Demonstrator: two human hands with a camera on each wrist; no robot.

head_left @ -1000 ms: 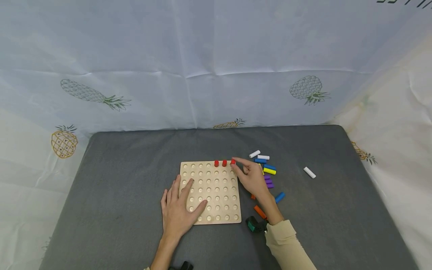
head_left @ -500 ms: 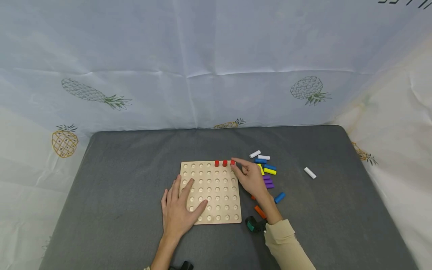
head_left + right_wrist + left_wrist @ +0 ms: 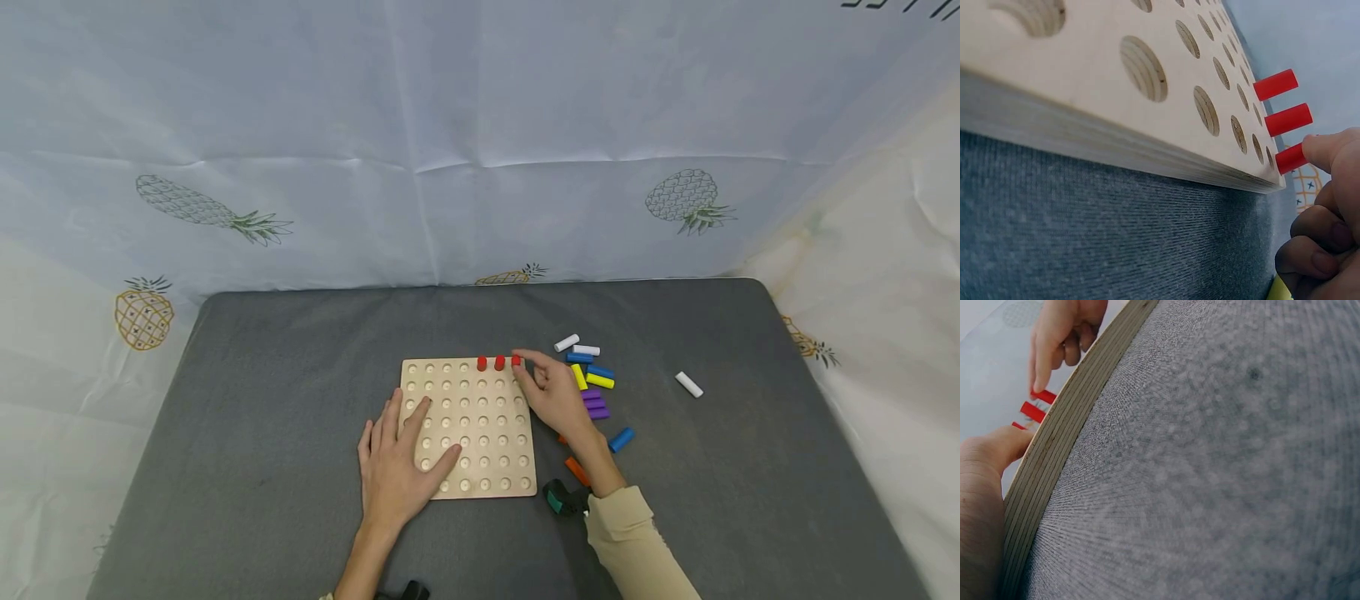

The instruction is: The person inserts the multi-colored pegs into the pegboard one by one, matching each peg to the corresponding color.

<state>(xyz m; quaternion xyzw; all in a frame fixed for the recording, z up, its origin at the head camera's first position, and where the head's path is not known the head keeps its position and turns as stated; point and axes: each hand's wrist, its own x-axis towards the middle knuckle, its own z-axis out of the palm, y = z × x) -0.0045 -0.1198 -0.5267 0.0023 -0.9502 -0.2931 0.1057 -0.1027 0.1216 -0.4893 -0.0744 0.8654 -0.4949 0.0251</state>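
Note:
A square wooden pegboard [image 3: 474, 433] with rows of round holes lies on the table. Two red pegs [image 3: 499, 363] stand upright along its far edge. At the far right corner, the thumb and index finger of my right hand [image 3: 557, 400] pinch a third red peg [image 3: 1290, 159], whose lower end is at the corner hole. The other fingers of that hand are curled in the right wrist view. My left hand [image 3: 397, 467] rests spread over the board's left side, fingers straight, thumb lying across the near holes.
Right of the board lie loose pegs: white pegs [image 3: 586, 350], blue pegs [image 3: 622, 439], yellow pegs [image 3: 599, 381], purple pegs [image 3: 596, 403] and orange pegs [image 3: 577, 471]. One white peg [image 3: 688, 384] lies farther right. A patterned cloth [image 3: 450, 217] hangs behind the grey table [image 3: 285, 400].
My right hand has shifted very slightly left with the corner red peg, which stands a touch straighter. The left hand and the board have stayed where they were.

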